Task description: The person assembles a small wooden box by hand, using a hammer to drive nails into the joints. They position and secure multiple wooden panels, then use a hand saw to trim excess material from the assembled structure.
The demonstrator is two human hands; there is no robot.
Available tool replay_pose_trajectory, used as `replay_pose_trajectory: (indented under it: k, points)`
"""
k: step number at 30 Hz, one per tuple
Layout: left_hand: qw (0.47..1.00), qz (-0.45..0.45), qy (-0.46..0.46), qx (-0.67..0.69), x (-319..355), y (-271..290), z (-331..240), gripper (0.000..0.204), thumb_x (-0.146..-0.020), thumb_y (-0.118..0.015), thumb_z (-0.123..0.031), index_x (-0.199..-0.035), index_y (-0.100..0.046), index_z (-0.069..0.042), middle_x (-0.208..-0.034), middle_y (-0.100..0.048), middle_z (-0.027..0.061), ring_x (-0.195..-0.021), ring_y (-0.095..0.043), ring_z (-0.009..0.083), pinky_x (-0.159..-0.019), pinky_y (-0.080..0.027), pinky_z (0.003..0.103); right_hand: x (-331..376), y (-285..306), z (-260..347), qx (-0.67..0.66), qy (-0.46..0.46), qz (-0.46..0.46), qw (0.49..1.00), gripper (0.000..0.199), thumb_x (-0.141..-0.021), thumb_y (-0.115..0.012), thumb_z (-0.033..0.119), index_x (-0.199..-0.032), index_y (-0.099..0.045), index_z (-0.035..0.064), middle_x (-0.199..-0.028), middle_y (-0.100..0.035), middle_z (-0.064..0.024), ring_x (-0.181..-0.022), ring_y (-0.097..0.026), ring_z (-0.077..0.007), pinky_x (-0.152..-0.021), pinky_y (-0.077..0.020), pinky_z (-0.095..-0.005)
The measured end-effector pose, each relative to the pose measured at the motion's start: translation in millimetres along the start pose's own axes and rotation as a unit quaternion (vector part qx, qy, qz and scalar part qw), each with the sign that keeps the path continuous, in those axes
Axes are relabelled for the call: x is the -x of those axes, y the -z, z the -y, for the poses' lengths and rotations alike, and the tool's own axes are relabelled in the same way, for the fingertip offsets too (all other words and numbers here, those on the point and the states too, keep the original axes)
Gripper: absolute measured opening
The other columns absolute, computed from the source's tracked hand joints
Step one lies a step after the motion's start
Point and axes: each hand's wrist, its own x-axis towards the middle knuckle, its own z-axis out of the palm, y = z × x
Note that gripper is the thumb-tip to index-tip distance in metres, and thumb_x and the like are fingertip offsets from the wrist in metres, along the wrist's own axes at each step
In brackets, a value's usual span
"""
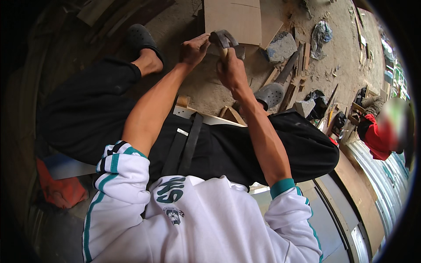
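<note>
In my right hand [232,69] is a claw hammer [223,39] with a dark metal head and a pale handle, the fingers wrapped round the handle. My left hand [194,49] is closed, thumb and fingertips pinched together right beside the hammer head. Whatever those fingertips hold, if anything, is too small or hidden to make out. Just beyond both hands lies a flat light-brown wooden board [232,19], seemingly the top of a box-like piece. The hammer head overlaps its near left corner in the picture, and I cannot tell whether they touch.
A grey stone block [281,47] sits right of the board, near a handsaw [289,65] and wood scraps. Crumpled plastic [321,37] lies farther right on the dirt floor. A person in red [377,136] is at the far right. Planks [96,11] lie at upper left.
</note>
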Motion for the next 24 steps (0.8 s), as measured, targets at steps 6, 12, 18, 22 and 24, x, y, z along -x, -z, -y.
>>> replay_pose_trajectory:
  k: [6,12,18,22,24]
  points:
    - [0.998,0.009,0.054,-0.014,-4,-3,-19,0.014,-0.088,-0.067,-0.021,-0.094,-0.072,-0.009,-0.101,-0.071,0.0074,-0.089,-0.07,0.0255,-0.073,-0.057,0.033,6,-8,-1,-0.029,0.029,-0.071,0.997,0.041,-0.081,-0.06,0.011,-0.117,-0.044,-0.0034,-0.077,-0.062,-0.031,-0.072,-0.062,-0.0484,-0.062,-0.0501,-0.0531]
    - [0.999,-0.006,0.052,-0.012,-8,-3,-31,0.018,-0.088,-0.068,-0.02,-0.096,-0.072,-0.005,-0.1,-0.071,0.0108,-0.09,-0.07,0.0256,-0.078,-0.056,0.031,-4,1,7,-0.059,-0.049,-0.047,0.996,0.031,-0.084,-0.06,0.011,-0.11,-0.045,0.0013,-0.08,-0.061,-0.031,-0.076,-0.061,-0.0499,-0.064,-0.0474,-0.0504]
    - [0.999,-0.039,0.027,-0.005,3,-8,-11,0.015,-0.088,-0.067,-0.02,-0.096,-0.073,-0.009,-0.102,-0.071,0.0066,-0.091,-0.07,0.0239,-0.076,-0.057,0.032,1,3,-3,-0.046,-0.049,0.005,0.998,0.03,-0.084,-0.059,0.013,-0.107,-0.046,0.0009,-0.08,-0.062,-0.0302,-0.078,-0.062,-0.0489,-0.067,-0.0482,-0.0511]
    - [0.997,0.07,0.021,0.023,-23,7,-16,0.018,-0.088,-0.067,-0.02,-0.099,-0.073,-0.007,-0.106,-0.071,0.0091,-0.096,-0.069,0.0222,-0.082,-0.056,0.031,-3,2,-5,-0.071,-0.081,-0.058,0.993,0.028,-0.082,-0.059,0.013,-0.103,-0.046,0.0011,-0.08,-0.062,-0.0302,-0.078,-0.061,-0.0492,-0.068,-0.0483,-0.0523]
    - [0.999,0.023,-0.021,0.037,-32,11,-9,0.017,-0.089,-0.065,-0.017,-0.1,-0.073,-0.007,-0.104,-0.071,0.0119,-0.097,-0.069,0.0228,-0.082,-0.056,0.031,3,2,-17,-0.093,-0.077,-0.087,0.989,0.028,-0.082,-0.059,0.015,-0.104,-0.047,0.0016,-0.081,-0.062,-0.0291,-0.078,-0.062,-0.048,-0.068,-0.048,-0.0507]
